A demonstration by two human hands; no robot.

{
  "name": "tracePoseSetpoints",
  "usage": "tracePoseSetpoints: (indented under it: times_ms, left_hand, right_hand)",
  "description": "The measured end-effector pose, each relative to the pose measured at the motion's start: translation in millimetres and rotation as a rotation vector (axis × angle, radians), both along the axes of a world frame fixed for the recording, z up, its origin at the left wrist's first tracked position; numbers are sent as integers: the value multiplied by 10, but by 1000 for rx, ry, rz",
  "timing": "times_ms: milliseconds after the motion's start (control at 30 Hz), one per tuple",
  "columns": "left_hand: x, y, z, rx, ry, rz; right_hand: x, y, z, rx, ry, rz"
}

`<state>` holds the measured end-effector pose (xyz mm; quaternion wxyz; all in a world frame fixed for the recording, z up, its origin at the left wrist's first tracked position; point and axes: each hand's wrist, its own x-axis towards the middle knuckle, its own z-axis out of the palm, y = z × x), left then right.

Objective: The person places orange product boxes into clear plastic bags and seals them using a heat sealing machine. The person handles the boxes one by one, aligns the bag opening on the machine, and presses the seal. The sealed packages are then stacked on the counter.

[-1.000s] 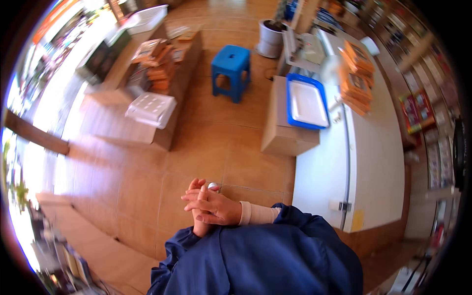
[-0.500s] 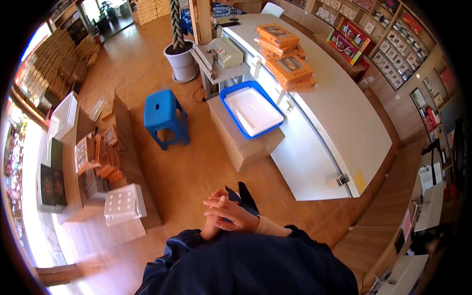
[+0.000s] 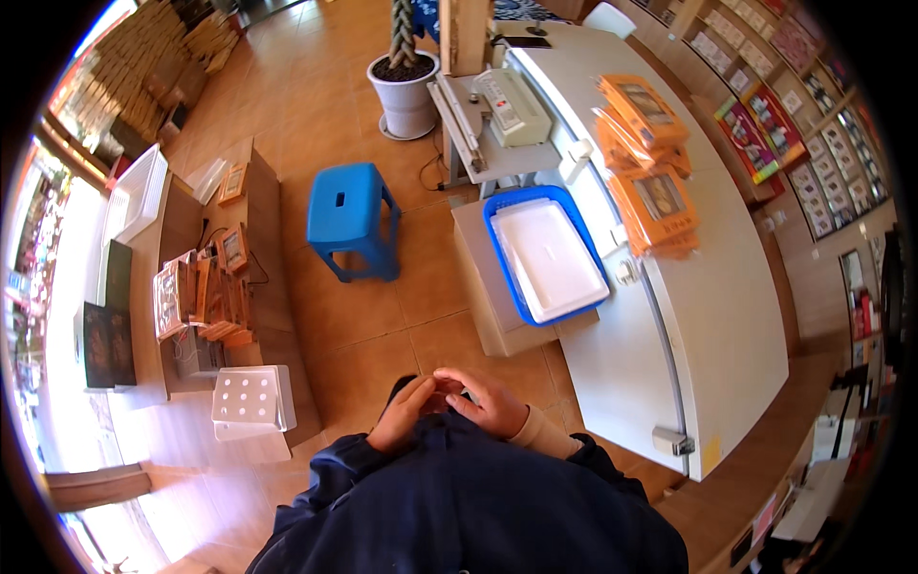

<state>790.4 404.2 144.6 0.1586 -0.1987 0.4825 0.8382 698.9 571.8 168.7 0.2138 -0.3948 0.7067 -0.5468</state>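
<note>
My left hand (image 3: 406, 415) and my right hand (image 3: 486, 402) meet in front of my dark jacket (image 3: 449, 497), fingertips touching. Both have loosely bent fingers, and I see nothing held in either. On the right hand, a gap shows between thumb and fingers. Ahead and to the right, a blue basket (image 3: 496, 251) with a white tray (image 3: 553, 258) in it rests on a cardboard box (image 3: 475, 277). A blue plastic stool (image 3: 346, 206) stands ahead on the left. Orange packages (image 3: 655, 201) are piled on the white counter (image 3: 727, 316) at the right.
A sealing machine (image 3: 512, 107) sits on a small stand beyond the basket, its cable on the floor. Behind the stool is a potted plant (image 3: 404, 103). The wooden bench (image 3: 266, 306) at left carries more orange packages (image 3: 206, 295) and a white perforated box (image 3: 251, 400).
My fingers were interlaced and have come apart, now meeting only at the tips. The view has turned left, so the counter, basket and stool appear further right.
</note>
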Motion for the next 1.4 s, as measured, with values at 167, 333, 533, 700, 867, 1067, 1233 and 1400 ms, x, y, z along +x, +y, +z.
tracePoseSetpoints:
  times_ms: [167,333,533,700,867,1067,1233,1400]
  left_hand:
    - [-106,-802,-198,-78,-142,196]
    - [-432,-1612,-388,-52,-166,269]
    - [-1053,-2383,-208,-28,-91,309]
    - [-1325,-2986,-358,-2,-73,286]
    - [-1635,-3296,-401,8,-71,305]
    - [-2191,-3367,-435,24,-92,247]
    - [-2885,-3381,-460,-14,-82,189]
    - [-3617,-3385,-553,-50,-141,102]
  right_hand:
    - [-572,-481,-78,45,-16,-3]
    - [-1102,-1163,-153,83,-3,-63]
    - [-1851,-1949,-10,114,146,-149]
    - [-2180,-2273,82,130,156,-242]
    - [-2322,-2306,-70,199,115,-258]
    - [-2693,-2371,25,245,97,-310]
    - [-3094,-2326,-58,222,75,-359]
    - [-3475,-2229,-156,232,-6,-389]
